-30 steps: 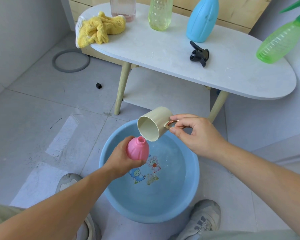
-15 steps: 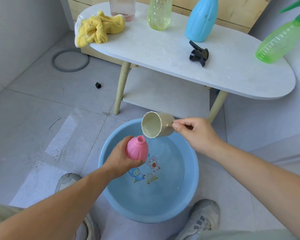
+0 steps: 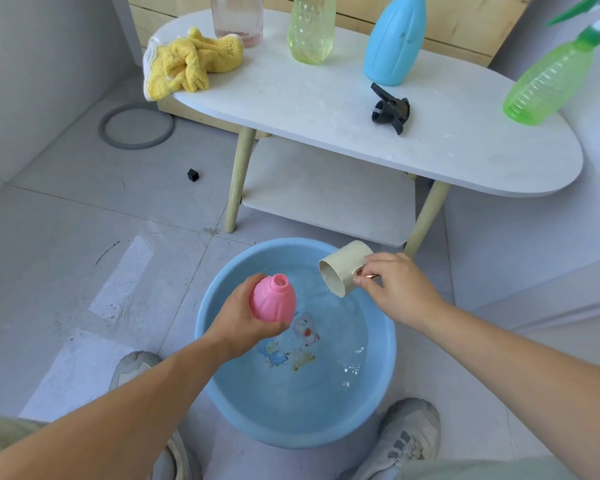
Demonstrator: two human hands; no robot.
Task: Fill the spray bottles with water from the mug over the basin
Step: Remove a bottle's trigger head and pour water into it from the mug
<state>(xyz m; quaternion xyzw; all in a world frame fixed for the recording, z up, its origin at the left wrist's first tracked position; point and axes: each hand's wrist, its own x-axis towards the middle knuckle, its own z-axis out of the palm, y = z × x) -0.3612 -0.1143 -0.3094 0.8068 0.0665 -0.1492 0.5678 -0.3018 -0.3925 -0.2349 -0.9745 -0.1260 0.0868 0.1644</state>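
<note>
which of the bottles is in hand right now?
The pink bottle: the left hand grips it over the basin, neck uncapped. The clear bottle, yellow bottle, blue bottle and green bottle are on the white table.

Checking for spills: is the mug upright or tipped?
Tipped. The mug lies sideways in the right hand, its mouth facing the pink bottle.

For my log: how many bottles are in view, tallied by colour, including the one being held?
Pink bottle: 1
Clear bottle: 1
Pale yellow bottle: 1
Blue bottle: 1
Green bottle: 1
Total: 5
</note>
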